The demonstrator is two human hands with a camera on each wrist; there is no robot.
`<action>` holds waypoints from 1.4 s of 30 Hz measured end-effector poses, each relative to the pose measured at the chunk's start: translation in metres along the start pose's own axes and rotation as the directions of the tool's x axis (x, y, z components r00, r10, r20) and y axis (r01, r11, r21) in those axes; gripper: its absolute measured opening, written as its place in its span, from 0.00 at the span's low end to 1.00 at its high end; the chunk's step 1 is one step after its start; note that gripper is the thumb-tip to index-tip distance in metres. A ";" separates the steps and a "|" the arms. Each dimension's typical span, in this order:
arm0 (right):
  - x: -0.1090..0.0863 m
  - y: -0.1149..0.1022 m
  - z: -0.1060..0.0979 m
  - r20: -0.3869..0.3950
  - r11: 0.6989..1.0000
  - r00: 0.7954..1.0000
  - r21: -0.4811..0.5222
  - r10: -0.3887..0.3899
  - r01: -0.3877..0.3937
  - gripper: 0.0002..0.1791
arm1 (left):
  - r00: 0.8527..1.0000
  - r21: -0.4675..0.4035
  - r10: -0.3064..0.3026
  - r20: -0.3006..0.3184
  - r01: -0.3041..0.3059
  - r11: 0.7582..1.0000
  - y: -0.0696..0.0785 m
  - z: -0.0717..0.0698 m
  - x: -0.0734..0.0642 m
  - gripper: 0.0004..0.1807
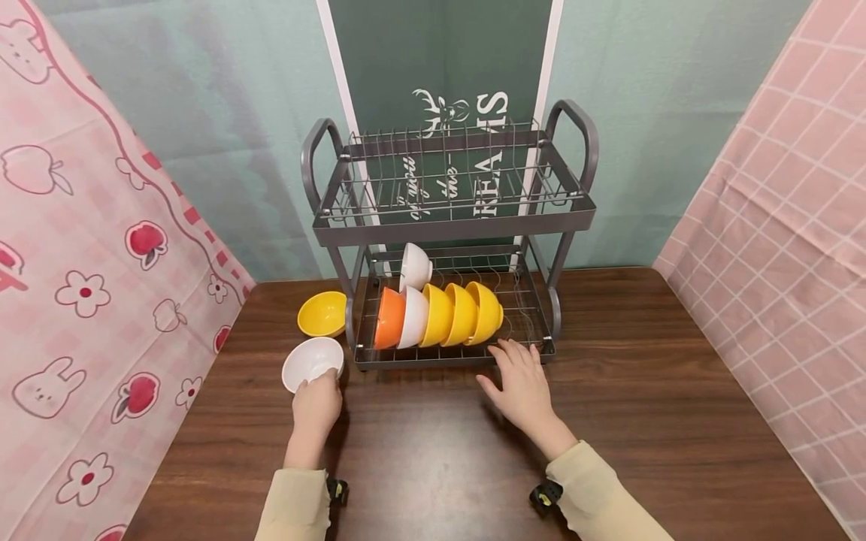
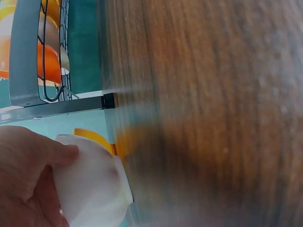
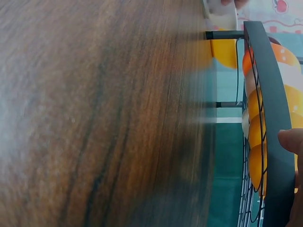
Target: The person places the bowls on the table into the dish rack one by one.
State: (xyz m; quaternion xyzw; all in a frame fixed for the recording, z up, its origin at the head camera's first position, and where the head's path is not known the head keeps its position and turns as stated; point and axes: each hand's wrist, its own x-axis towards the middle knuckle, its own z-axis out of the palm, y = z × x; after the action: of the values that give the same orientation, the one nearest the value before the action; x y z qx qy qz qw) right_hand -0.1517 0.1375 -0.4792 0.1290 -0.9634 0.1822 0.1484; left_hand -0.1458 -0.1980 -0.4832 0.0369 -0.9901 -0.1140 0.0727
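Observation:
My left hand (image 1: pixel 318 406) grips the near rim of a white bowl (image 1: pixel 307 359) left of the rack. In the left wrist view the thumb lies on one side of that white bowl (image 2: pixel 94 184). Just behind it sits a yellow bowl (image 1: pixel 322 314) on the table. On the rack's lower tier an orange bowl (image 1: pixel 389 319), a white bowl (image 1: pixel 414 318) and several yellow bowls (image 1: pixel 484 314) stand on edge in a row. Another white bowl (image 1: pixel 416 267) leans behind them. My right hand (image 1: pixel 521 379) is at the lower tier's front edge, fingers spread, with nothing held.
A dark grey two-tier dish rack (image 1: pixel 455 225) stands at the back of the wooden table (image 1: pixel 433 443). Its upper wire tier (image 1: pixel 446 173) holds no dishes. Curtains hang behind, with patterned cloth (image 1: pixel 88 300) at the left and pink checked cloth (image 1: pixel 798 225) at the right.

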 end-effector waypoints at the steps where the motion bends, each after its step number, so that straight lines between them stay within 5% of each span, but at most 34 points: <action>1: 0.000 0.000 0.000 -0.003 1.000 1.000 0.000 -0.002 0.002 0.29 | 1.000 0.001 -0.008 -0.011 0.008 1.000 0.000 0.000 0.000 0.07; 7: 0.000 0.000 0.001 -0.019 1.000 1.000 0.002 -0.010 0.010 0.28 | 0.996 -0.034 -0.080 -0.032 0.079 0.996 -0.003 -0.005 0.000 0.07; 16: 0.001 0.001 0.002 -0.035 1.000 0.999 -0.004 -0.020 0.020 0.28 | 0.986 -0.123 -0.110 -0.124 0.095 0.988 -0.001 -0.019 -0.002 0.10; 26: 0.002 0.001 -0.002 -0.015 0.998 1.000 0.061 0.013 -0.012 0.27 | 0.946 -0.211 -0.124 -0.301 0.061 0.976 0.017 -0.043 -0.008 0.10; 33: 0.003 -0.004 -0.008 -0.034 0.974 0.997 0.219 0.062 -0.053 0.22 | 0.875 -0.255 -0.076 -0.478 -0.056 0.965 0.037 -0.055 -0.017 0.07; 42: 0.007 -0.023 -0.024 -0.117 0.909 0.991 0.417 0.064 -0.010 0.20 | 0.747 -0.182 0.127 -0.652 -0.318 0.930 0.066 -0.054 -0.026 0.06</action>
State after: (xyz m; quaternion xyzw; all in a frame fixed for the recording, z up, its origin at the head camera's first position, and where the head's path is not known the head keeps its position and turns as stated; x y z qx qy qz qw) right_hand -0.1454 0.1249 -0.4482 0.1273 -0.8934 0.3936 0.1755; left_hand -0.1160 -0.1438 -0.4196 -0.0573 -0.8786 -0.2252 0.4172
